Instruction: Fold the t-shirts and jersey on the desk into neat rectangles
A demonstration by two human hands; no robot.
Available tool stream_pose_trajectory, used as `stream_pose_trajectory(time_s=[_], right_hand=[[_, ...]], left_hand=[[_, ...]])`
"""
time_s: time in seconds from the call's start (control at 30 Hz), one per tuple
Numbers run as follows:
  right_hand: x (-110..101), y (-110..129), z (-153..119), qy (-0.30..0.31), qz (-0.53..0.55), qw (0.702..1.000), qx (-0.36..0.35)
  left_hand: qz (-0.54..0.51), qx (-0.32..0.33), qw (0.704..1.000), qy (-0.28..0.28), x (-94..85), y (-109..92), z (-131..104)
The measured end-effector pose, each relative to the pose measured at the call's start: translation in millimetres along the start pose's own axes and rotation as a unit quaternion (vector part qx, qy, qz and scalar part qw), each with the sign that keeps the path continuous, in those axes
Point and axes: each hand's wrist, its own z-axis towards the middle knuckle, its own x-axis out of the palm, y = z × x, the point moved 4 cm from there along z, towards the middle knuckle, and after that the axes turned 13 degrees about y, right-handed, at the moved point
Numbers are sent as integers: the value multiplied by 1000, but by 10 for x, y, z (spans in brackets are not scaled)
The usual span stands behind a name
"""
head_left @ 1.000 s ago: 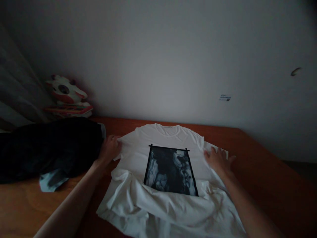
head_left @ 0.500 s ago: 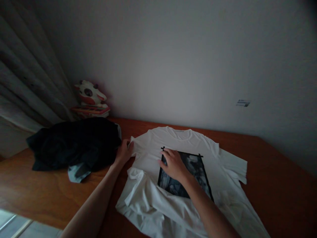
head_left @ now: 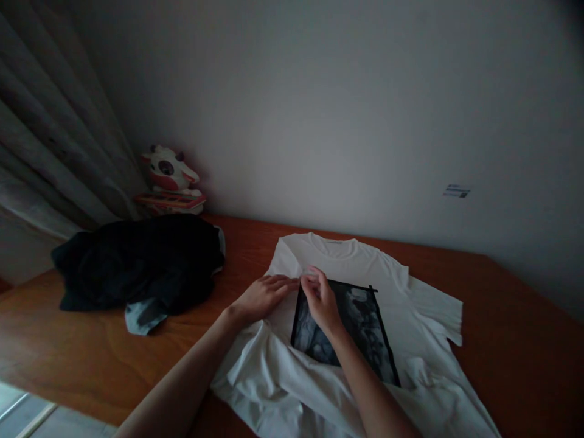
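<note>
A white T-shirt [head_left: 292,371] lies front up on the table, neckline away from me, with a dark framed picture print [head_left: 360,322] on its chest. Its left side is folded inward at the shoulder, and the lower part is rumpled. My left hand [head_left: 267,298] lies flat over that folded side, fingers stretched toward the print's upper left corner. Just beside those fingertips, my right hand [head_left: 320,301] rests over the same corner with its fingers loosely bent and apart. The right sleeve [head_left: 435,301] is spread out on the wood.
A heap of black clothing [head_left: 141,261] with a light grey piece [head_left: 145,316] under it lies left on the wooden table [head_left: 91,359]. Behind it stands a cow toy with a keyboard [head_left: 171,176], near a curtain [head_left: 59,128]. A wall [head_left: 319,121] borders the table's back.
My left hand has moved right, from the left sleeve's edge onto the shirt, and the sleeve is now folded inward. My right hand has shifted slightly, its fingers more bent.
</note>
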Motion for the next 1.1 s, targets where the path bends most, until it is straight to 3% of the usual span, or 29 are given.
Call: stream_pose_trajectory(time_s=[0.07,0.2,0.33,0.43,0.57,0.63,0.7,0.9,1.1], right_hand=[[-82,-76,3,-12,-27,999,17],[-151,-132,1,-23,-189,982,3],[-120,-126,-1,0,-297,955,-9],[-91,-109,-13,33,-316,948,-1],[-84,-82,-37,60,-324,944,16],[-84,-64,-48,70,-347,935,28],[-92,-46,-59,69,-379,922,45],[-113,-8,-32,70,-407,906,91],[-81,14,139,53,-401,896,182]], left_hand=[[48,-4,998,36,-12,-70,37],[76,-110,989,56,-106,-22,-19],[66,-169,979,97,-133,62,-109],[52,-190,977,81,-131,96,-117],[23,-175,984,-8,-176,46,-91],[11,-172,985,-26,-198,14,-89],[9,-187,982,-5,-206,9,-97],[8,-250,959,130,-183,108,-170],[1,-261,959,113,-190,119,-189]])
